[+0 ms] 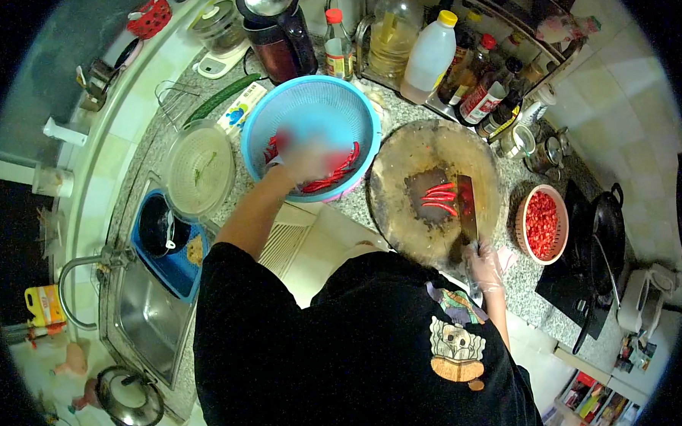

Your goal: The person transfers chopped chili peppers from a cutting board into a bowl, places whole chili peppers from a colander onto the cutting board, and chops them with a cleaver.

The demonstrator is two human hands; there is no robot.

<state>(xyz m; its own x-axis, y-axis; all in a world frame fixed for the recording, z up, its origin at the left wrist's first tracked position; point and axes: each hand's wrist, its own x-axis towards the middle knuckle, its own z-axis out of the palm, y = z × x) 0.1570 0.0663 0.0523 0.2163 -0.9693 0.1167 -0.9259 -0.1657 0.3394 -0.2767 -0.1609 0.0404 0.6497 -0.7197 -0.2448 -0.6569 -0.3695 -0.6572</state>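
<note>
Red chillies (pixel 438 195) on the chopping board (pixel 437 144), ahead and left of my right grip (pixel 486 267), which is wrapped round the cleaver (pixel 467 207)! Gathering chillies for cutting, I'd judge: my left grip (pixel 310 165) blurs over the blue basin (pixel 359 109), grasping or not, I can't tell. Next calls for bringing more across, blade kept still. Long axes run side to side, crosswise to the blade, fanning towards it; tips too small to tell.

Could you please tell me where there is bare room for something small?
The board is bare beyond the chillies; some counter is too, between the right hand, pink basket and stove. Bottles crowd the back.
</note>
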